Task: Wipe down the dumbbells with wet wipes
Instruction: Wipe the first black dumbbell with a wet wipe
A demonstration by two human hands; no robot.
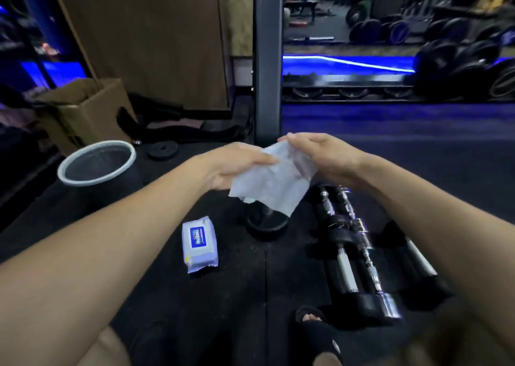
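Both hands hold one white wet wipe (pixel 274 179) up in the air above the black rubber floor (pixel 228 296). The left hand (pixel 237 165) grips its left edge, thumb on top and fingers curled beneath; the right hand (pixel 317 154) pinches its upper right edge, so the sheet hangs spread between them with a lower corner pointing down.

Taking the wipe as the landmark: directly beneath it stands a dumbbell on end (pixel 267 223), of which only the black lower head shows clearly. Below and to the right of the wipe several more dumbbells (pixel 351 254) lie side by side on the floor, with chrome handles and black heads; the one nearest the camera has a chrome end (pixel 388 305). Below and to the left of the wipe lies a wet wipe packet (pixel 199 244), white with a blue label, flat on the floor and apart from the dumbbells. Further left of the wipe stands a black bin with a pale rim (pixel 96 163), and behind that an open cardboard box (pixel 83 112). Beyond the wipe rises a dark upright post (pixel 267 59), with a rack of dark dumbbells (pixel 459 56), blurred, to its right. Near the bottom edge a foot in a black sandal (pixel 317 329) rests on the floor.
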